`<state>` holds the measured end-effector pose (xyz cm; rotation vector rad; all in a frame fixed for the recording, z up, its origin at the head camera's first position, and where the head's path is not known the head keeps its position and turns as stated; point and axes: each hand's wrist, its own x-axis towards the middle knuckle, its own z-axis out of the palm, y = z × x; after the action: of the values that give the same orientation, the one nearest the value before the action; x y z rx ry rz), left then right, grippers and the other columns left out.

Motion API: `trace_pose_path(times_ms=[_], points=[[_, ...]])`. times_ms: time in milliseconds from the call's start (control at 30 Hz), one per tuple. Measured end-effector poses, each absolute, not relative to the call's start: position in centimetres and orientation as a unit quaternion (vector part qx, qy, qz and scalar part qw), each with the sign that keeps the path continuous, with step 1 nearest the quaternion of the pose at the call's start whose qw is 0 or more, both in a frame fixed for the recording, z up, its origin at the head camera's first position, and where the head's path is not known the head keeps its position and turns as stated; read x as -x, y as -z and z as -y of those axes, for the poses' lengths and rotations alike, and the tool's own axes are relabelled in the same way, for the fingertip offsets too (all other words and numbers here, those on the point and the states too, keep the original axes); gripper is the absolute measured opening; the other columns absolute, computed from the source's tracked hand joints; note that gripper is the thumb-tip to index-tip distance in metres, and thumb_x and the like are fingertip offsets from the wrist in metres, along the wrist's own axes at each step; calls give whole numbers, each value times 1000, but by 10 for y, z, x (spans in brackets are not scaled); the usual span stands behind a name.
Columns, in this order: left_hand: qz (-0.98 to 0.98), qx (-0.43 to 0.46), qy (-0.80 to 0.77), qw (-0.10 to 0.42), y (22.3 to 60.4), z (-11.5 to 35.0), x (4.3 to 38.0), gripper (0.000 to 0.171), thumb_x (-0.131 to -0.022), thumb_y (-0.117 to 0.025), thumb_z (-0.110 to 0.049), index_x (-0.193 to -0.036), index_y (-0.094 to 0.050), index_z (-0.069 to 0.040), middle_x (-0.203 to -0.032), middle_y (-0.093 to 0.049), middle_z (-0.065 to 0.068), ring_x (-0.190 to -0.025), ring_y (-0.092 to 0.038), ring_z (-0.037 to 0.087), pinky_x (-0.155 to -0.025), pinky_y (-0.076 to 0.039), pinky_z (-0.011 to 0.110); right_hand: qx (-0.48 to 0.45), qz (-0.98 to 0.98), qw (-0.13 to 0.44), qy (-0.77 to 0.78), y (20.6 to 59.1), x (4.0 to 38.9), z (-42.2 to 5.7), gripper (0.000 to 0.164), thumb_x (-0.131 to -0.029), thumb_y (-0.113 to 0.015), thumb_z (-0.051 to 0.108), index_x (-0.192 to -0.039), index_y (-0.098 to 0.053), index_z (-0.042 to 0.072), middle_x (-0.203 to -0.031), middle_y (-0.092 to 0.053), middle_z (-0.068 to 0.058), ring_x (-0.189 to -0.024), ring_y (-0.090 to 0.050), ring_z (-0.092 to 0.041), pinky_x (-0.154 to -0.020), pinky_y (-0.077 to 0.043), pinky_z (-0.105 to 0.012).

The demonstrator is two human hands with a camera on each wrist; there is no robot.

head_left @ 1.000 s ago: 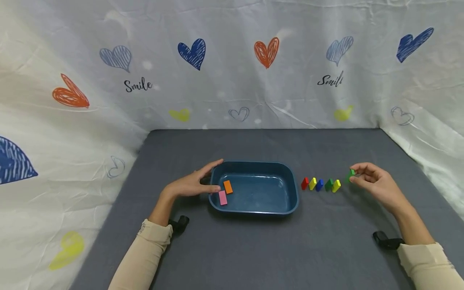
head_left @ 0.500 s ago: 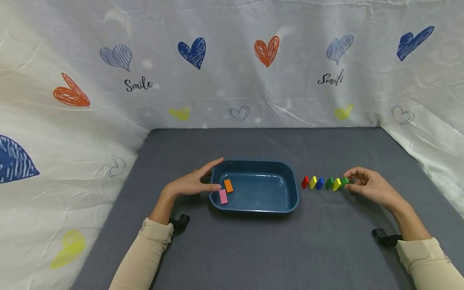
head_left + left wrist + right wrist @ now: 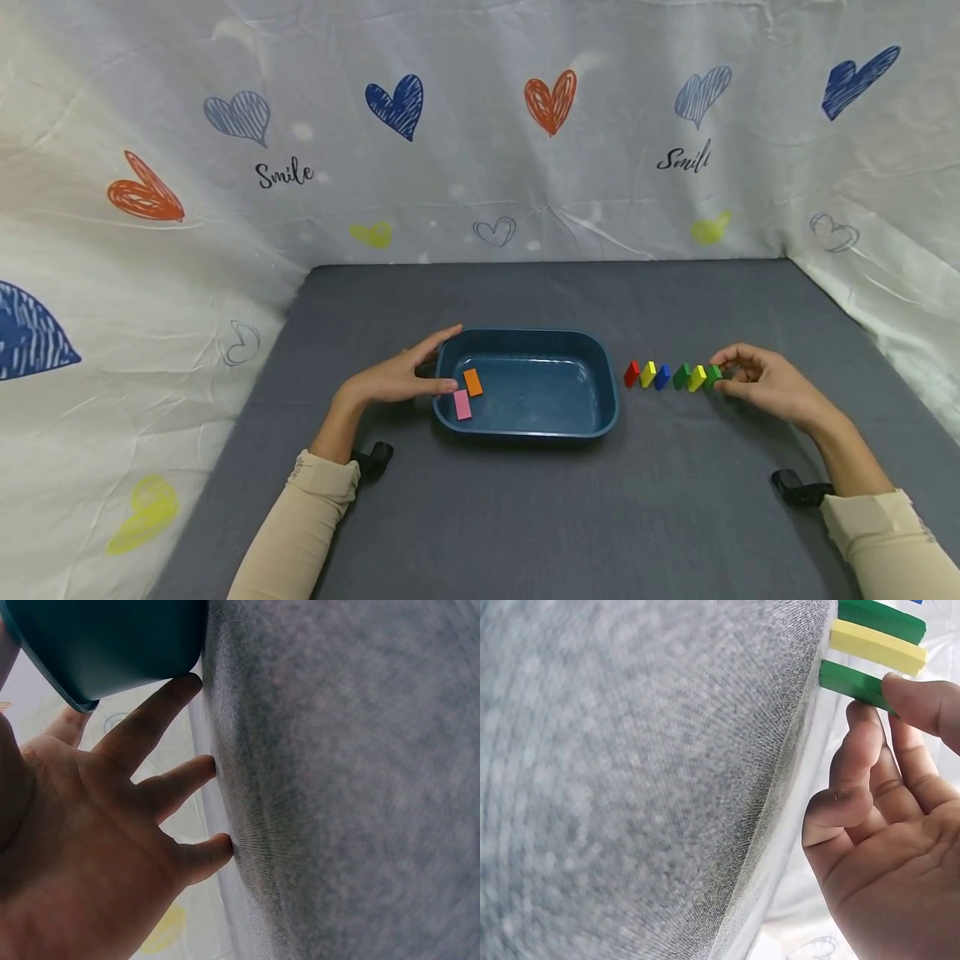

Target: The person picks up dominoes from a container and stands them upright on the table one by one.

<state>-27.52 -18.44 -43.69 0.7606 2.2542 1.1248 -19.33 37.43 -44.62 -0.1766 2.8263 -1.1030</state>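
The rightmost green block [image 3: 713, 377] has been brought leftward to the row's end, just beside a yellow block [image 3: 697, 378]; it is pinched by the right hand [image 3: 776, 389]. Leftward, the blue tray [image 3: 540, 398], with orange block [image 3: 473, 382] and pink block [image 3: 462, 404] inside, is touched by the left hand [image 3: 397, 377], fingers spread. All is borne by the grey worktop [image 3: 562, 517].

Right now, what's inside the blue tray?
Inside the blue tray lie an orange block and a pink block, near its left end. I can't see what's under them, and the left hand covers part of the rim.
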Motion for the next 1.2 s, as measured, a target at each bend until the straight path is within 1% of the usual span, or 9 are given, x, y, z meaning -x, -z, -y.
trace_pose_path(times_ms=[333,400,600,767,833,933,1033,1133,1200], points=[[-835,-274,-409,247,437,185,275,93,-95,-72,-42,-165,-11,-33,-172,-8,0,-156,-19,44,-118,-25,71,62,-925,54,370,445,192,-373,36,-97,-70,14,-129,-58,3,-116,-62,-15,-73,-62,-16,-60,-47,-30],[-834,-275,-409,248,437,185,275,93,-95,-72,-41,-165,-11,-33,-172,-8,0,-156,-18,44,-118,-25,71,62,-923,53,375,443,190,-372,36,-97,-70,15,-129,-58,4,-117,-61,-11,-72,-62,-18,-59,-47,-30],[-832,-277,-411,250,437,185,275,91,-96,-70,-40,-165,-11,-33,-173,-7,1,-156,-18,45,-118,-25,71,63,-916,37,394,431,188,-372,38,-98,-70,20,-130,-56,4,-115,-62,9,-72,-61,-22,-59,-43,-32],[-831,-278,-412,249,437,185,275,90,-97,-70,-39,-165,-10,-34,-172,-8,0,-155,-18,45,-118,-25,71,72,-911,15,405,416,191,-366,33,-100,-66,16,-129,-55,6,-111,-62,21,-76,-63,-20,-65,-45,-30],[-831,-277,-413,249,437,185,275,90,-96,-70,-39,-164,-11,-36,-172,-8,-1,-155,-19,44,-118,-26,71,74,-909,4,409,410,192,-359,29,-101,-65,14,-128,-57,8,-110,-62,24,-79,-65,-16,-67,-47,-27],[-831,-277,-413,249,437,185,274,90,-96,-70,-40,-164,-11,-38,-172,-8,-1,-155,-19,44,-118,-26,71,95,-900,-13,424,402,194,-345,26,-102,-61,9,-127,-57,6,-114,-62,24,-81,-65,-12,-68,-49,-24],[-832,-275,-413,250,438,185,275,91,-95,-71,-42,-163,-11,-39,-172,-8,-2,-156,-19,43,-118,-26,70,124,-885,-23,447,395,196,-324,24,-103,-57,7,-127,-57,3,-117,-62,21,-82,-64,-10,-68,-50,-23],[-832,-273,-412,251,438,185,275,91,-95,-71,-43,-164,-11,-38,-172,-8,-2,-156,-19,43,-118,-27,70,152,-870,-16,469,391,199,-301,24,-104,-55,6,-128,-55,2,-117,-64,17,-84,-65,-8,-71,-52,-22],[-832,-272,-412,252,439,185,276,91,-95,-71,-44,-164,-11,-38,-172,-8,-3,-156,-19,42,-118,-27,70,164,-859,-5,484,390,201,-285,24,-105,-54,7,-128,-55,1,-117,-65,13,-91,-66,-5,-75,-54,-20]])
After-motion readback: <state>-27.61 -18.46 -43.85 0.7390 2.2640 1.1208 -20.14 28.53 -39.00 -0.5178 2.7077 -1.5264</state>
